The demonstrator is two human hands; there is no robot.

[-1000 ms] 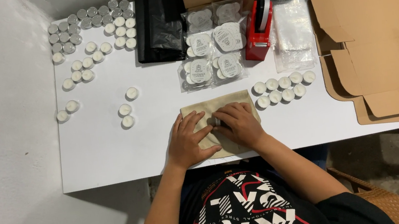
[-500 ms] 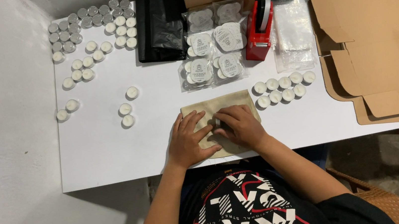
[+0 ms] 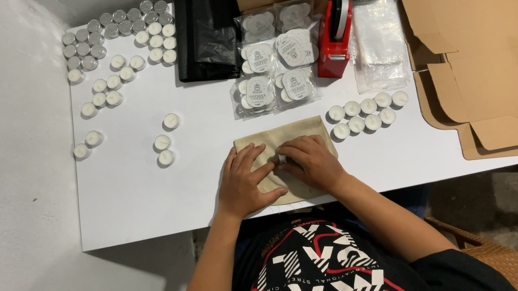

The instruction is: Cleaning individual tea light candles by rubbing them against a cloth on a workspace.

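A beige cloth pouch point(image 3: 284, 141) lies flat near the front edge of the white table point(image 3: 146, 184), and both hands press on it: the left hand point(image 3: 245, 181) with fingers spread flat, the right hand point(image 3: 310, 161) with fingers curled down onto a small white tealight point(image 3: 282, 159) at the pouch's middle. Just right of the pouch sit two short rows of tealights point(image 3: 367, 112), behind it clear packets of tealights point(image 3: 273, 66) and a red tape dispenser point(image 3: 333, 43). More loose tealights point(image 3: 119, 34) crowd the far left corner, and a flattened cardboard box point(image 3: 489, 54) lies at the right.
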